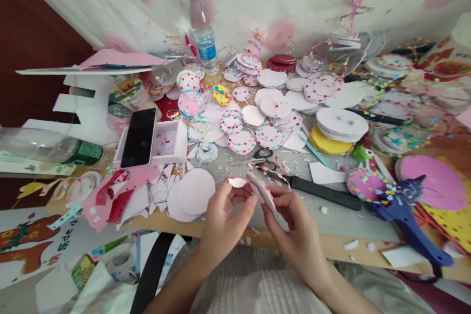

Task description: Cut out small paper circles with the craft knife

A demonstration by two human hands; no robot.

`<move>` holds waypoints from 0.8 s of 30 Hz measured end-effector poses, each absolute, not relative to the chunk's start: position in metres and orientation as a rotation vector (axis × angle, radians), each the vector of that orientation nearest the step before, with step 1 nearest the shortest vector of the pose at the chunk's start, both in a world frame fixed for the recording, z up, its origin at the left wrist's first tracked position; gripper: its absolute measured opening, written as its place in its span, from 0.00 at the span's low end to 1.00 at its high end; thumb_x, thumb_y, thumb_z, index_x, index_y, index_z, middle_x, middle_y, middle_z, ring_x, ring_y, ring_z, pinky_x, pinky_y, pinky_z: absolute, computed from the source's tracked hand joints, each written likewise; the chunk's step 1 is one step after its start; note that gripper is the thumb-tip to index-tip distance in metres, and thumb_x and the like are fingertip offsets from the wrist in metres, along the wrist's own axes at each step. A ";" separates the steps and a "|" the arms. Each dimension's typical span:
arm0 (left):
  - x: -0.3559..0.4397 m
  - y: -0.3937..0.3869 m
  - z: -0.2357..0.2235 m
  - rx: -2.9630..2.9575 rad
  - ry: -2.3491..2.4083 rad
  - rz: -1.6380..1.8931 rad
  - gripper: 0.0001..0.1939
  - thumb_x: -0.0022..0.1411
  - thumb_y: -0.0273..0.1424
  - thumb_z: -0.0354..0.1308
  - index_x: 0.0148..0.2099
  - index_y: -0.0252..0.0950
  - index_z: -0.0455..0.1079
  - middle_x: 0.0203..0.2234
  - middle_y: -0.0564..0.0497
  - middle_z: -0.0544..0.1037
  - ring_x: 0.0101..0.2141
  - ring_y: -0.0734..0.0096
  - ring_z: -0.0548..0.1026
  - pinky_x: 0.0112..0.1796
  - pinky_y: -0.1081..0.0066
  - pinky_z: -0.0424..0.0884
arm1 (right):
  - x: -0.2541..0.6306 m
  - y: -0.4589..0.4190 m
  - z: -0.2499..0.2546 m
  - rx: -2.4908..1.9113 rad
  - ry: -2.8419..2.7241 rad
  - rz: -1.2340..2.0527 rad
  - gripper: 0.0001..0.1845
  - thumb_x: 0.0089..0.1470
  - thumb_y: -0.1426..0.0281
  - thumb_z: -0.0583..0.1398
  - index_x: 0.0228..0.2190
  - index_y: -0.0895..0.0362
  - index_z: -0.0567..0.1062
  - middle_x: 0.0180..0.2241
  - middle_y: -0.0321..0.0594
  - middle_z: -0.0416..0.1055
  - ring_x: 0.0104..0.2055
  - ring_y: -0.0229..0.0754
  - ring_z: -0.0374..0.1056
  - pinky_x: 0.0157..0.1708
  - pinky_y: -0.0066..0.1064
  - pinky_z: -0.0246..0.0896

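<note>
Just over the table's front edge, my left hand and my right hand hold a small stack of white paper discs between them, tilted nearly on edge. The left thumb presses the near face, while the right fingers grip the far side, where bits of coloured trim show. A white paper piece sticks up by the left fingers. Behind the hands lie scissors and a black-handled cutter. Left of them are large white paper circles.
Several decorated discs cover the middle of the table. A water bottle stands at the back. A phone rests on a white box. At right lies a blue glue gun; paper scraps pile up at left.
</note>
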State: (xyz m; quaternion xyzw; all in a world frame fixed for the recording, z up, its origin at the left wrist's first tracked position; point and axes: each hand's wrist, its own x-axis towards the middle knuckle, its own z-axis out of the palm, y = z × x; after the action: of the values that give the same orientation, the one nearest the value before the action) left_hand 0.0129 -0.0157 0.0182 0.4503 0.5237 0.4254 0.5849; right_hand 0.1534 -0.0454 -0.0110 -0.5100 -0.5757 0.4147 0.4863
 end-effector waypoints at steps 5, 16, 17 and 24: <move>0.014 -0.014 0.020 0.901 1.171 1.002 0.11 0.58 0.33 0.62 0.40 0.36 0.66 0.35 0.47 0.78 0.37 0.68 0.77 0.40 0.69 0.74 | 0.156 -0.046 -0.014 -1.260 -1.472 0.941 0.10 0.58 0.77 0.55 0.37 0.49 0.65 0.46 0.46 0.71 0.49 0.47 0.69 0.43 0.43 0.69; 0.010 -0.010 0.024 0.684 1.117 0.884 0.09 0.55 0.30 0.59 0.40 0.35 0.68 0.35 0.49 0.77 0.35 0.69 0.76 0.36 0.71 0.73 | 0.160 -0.045 -0.014 -1.236 -1.567 0.863 0.14 0.56 0.81 0.54 0.38 0.50 0.65 0.45 0.45 0.71 0.50 0.46 0.69 0.44 0.42 0.69; 0.008 -0.009 0.023 0.632 1.098 0.841 0.08 0.55 0.31 0.58 0.38 0.35 0.68 0.33 0.49 0.77 0.32 0.71 0.76 0.33 0.72 0.72 | 0.160 -0.045 -0.014 -1.224 -1.595 0.838 0.14 0.56 0.81 0.54 0.39 0.50 0.65 0.45 0.45 0.72 0.50 0.46 0.70 0.44 0.42 0.69; -0.003 -0.008 0.015 0.407 0.868 0.382 0.16 0.49 0.42 0.49 0.21 0.34 0.64 0.14 0.53 0.65 0.13 0.81 0.60 0.16 0.75 0.47 | 0.163 -0.042 -0.014 -1.216 -1.742 0.664 0.13 0.55 0.79 0.55 0.39 0.50 0.67 0.42 0.44 0.73 0.47 0.46 0.73 0.41 0.38 0.70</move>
State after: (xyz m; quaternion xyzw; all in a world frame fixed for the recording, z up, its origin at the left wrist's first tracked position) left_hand -0.0034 -0.0080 0.0153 0.1945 0.4150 0.1825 0.8699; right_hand 0.1625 -0.0420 -0.0135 -0.4902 -0.7019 0.2675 0.4421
